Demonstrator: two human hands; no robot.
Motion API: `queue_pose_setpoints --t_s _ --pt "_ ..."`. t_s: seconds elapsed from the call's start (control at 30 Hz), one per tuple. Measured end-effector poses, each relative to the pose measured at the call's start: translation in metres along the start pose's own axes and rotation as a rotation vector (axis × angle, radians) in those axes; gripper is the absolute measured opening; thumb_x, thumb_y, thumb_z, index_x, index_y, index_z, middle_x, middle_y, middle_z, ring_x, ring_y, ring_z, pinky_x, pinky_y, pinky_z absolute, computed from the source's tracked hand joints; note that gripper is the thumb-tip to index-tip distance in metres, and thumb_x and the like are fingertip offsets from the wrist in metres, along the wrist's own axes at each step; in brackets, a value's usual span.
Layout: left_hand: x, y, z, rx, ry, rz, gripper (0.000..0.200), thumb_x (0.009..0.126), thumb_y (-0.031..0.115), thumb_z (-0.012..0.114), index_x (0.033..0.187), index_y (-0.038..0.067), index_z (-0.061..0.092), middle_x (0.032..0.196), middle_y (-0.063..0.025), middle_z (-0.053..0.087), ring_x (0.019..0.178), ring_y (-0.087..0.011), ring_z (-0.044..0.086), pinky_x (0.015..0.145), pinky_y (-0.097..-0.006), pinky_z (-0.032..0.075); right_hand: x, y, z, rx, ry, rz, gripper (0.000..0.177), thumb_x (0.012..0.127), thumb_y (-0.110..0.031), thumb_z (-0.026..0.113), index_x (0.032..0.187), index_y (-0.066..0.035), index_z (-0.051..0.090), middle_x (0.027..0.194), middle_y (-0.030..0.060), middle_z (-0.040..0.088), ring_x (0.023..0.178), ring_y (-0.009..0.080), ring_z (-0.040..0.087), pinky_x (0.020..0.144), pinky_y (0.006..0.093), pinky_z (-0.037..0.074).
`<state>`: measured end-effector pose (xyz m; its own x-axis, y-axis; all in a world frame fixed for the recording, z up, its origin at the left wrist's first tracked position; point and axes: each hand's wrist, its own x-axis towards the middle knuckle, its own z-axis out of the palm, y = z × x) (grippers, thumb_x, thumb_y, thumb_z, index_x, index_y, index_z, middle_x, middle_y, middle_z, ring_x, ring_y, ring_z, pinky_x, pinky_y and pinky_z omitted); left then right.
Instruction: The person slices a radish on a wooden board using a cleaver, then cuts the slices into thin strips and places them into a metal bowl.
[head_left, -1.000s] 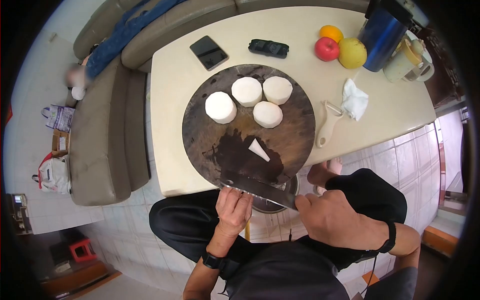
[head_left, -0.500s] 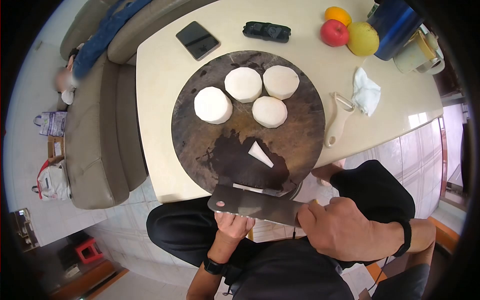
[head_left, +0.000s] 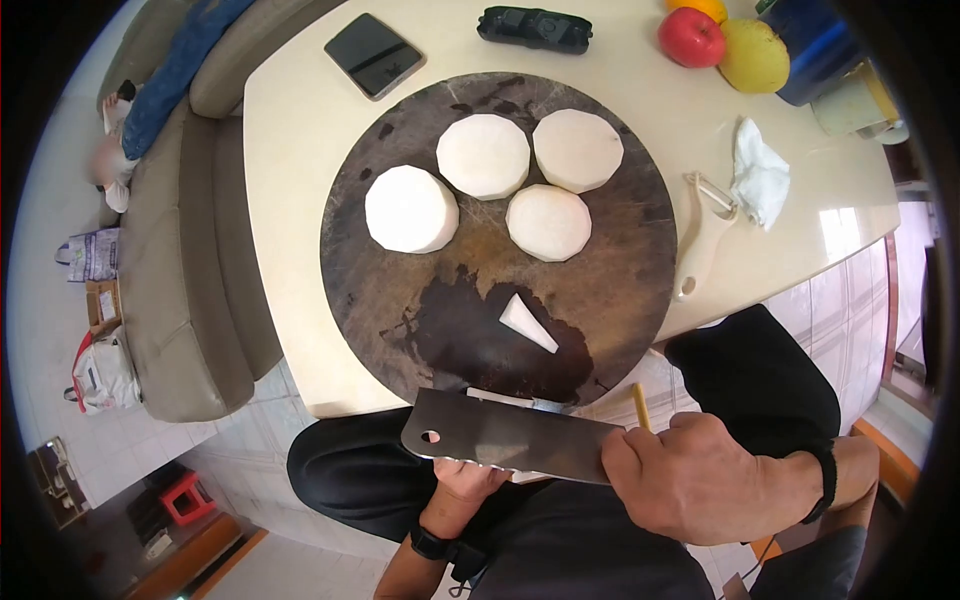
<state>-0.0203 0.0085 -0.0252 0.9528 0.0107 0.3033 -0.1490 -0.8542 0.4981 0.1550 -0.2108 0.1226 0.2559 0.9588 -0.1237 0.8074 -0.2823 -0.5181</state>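
Note:
My right hand is closed round the handle end of a wide cleaver, whose blade lies across the board's front edge. Behind the blade's lower edge is my left hand, fingers curled and mostly hidden; I cannot make out what they hold. A round, dark wooden chopping board carries several thick white radish pieces, grouped towards its far side. Nearer to me a small white wedge lies on a wet patch. A narrow white strip shows at the front rim, partly behind the cleaver.
Right of the board lie a white peeler and a crumpled white cloth. A phone and a black pouch-like object lie behind it. Fruit and a blue container stand at back right. Someone lies on the sofa.
The view has shifted closer to the board, so the radish pieces look larger. Both hands and the cleaver sit slightly lower in view. A yellow bar shows more beside my right hand.

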Motion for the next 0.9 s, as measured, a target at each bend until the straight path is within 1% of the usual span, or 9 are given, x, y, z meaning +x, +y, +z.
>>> queue_pose_setpoints --t_s 0.07,0.2,0.27,0.43,0.5,0.57,0.63,0.7,0.9 --pt "-0.004 0.003 0.000 -0.042 -0.056 -0.113 0.032 0.070 0.023 0.081 0.101 0.025 0.073 0.112 -0.0050 0.067 0.110 -0.0276 0.062 0.112 -0.0557 0.026 0.002 0.003 0.000 0.032 -0.025 -0.010 0.024 0.061 -0.012 0.064 0.074 0.006 0.055 0.057 0.0068 0.049 0.047 0.0138 0.052 0.035 0.0277 0.035" --pt "0.006 0.002 -0.004 -0.049 -0.027 -0.047 0.026 0.073 0.022 0.079 0.098 0.023 0.072 0.109 -0.0041 0.066 0.108 -0.0270 0.063 0.110 -0.0544 0.031 0.010 0.008 -0.007 0.072 -0.089 -0.001 0.020 0.064 -0.010 0.065 0.073 0.005 0.054 0.056 0.0071 0.048 0.046 0.0137 0.053 0.033 0.0292 0.035" --pt "0.020 0.003 -0.008 0.026 0.029 0.046 0.021 0.073 0.017 0.080 0.091 0.011 0.072 0.097 -0.0062 0.071 0.089 -0.0263 0.069 0.082 -0.0366 0.054 0.014 0.012 -0.005 0.114 -0.078 -0.003 0.020 0.066 -0.009 0.064 0.073 0.006 0.054 0.056 0.0079 0.049 0.044 0.0147 0.053 0.034 0.0298 0.036" --pt "0.025 0.006 -0.008 0.020 0.059 0.060 0.025 0.073 0.018 0.082 0.093 0.009 0.070 0.101 -0.0087 0.068 0.092 -0.0297 0.066 0.082 -0.0380 0.053 0.024 0.018 -0.008 0.293 -0.061 -0.036 0.019 0.068 -0.007 0.064 0.075 0.008 0.054 0.057 0.0113 0.053 0.044 0.0197 0.055 0.037 0.0325 0.041" --pt "0.024 0.006 -0.006 0.002 0.066 0.065 0.027 0.073 0.017 0.082 0.094 0.009 0.070 0.102 -0.0096 0.067 0.093 -0.0307 0.065 0.082 -0.0392 0.052 0.029 0.016 -0.009 0.356 -0.113 0.046 0.018 0.069 -0.006 0.063 0.077 0.008 0.055 0.059 0.0134 0.055 0.048 0.0231 0.059 0.040 0.0341 0.044" --pt "0.026 0.007 -0.004 -0.004 0.101 0.052 0.027 0.069 0.010 0.077 0.094 0.013 0.066 0.102 -0.0063 0.062 0.097 -0.0276 0.063 0.093 -0.0478 0.046 0.036 0.013 -0.007 0.347 -0.093 0.036 0.018 0.069 -0.005 0.063 0.077 0.008 0.055 0.060 0.0139 0.056 0.050 0.0238 0.061 0.042 0.0345 0.046" --pt "0.036 0.009 -0.005 -0.002 0.119 0.071 0.027 0.068 0.007 0.077 0.092 0.012 0.065 0.101 -0.0064 0.062 0.095 -0.0281 0.063 0.093 -0.0479 0.046 0.039 0.011 -0.001 0.334 -0.066 0.024 0.017 0.070 -0.005 0.063 0.077 0.008 0.056 0.061 0.0144 0.057 0.053 0.0246 0.062 0.043 0.0348 0.048" --pt "0.043 0.010 -0.005 0.008 0.148 0.091 0.027 0.067 0.005 0.078 0.090 0.010 0.065 0.099 -0.0065 0.062 0.093 -0.0286 0.063 0.093 -0.0480 0.046 0.040 0.008 0.006 0.259 -0.048 0.031 0.028 0.063 -0.005 0.066 0.082 0.007 0.050 0.064 0.0146 0.055 0.048 0.0271 0.059 0.041 0.0368 0.043" --pt "0.051 0.016 -0.001 0.001 0.225 0.067 0.018 0.064 -0.003 0.077 0.074 0.005 0.064 0.088 -0.0097 0.062 0.085 -0.0301 0.063 0.087 -0.0448 0.049 0.033 -0.004 0.017 0.101 0.053 0.058 0.021 0.063 -0.005 0.064 0.078 0.003 0.051 0.062 0.0139 0.056 0.049 0.0276 0.060 0.041 0.0367 0.044"
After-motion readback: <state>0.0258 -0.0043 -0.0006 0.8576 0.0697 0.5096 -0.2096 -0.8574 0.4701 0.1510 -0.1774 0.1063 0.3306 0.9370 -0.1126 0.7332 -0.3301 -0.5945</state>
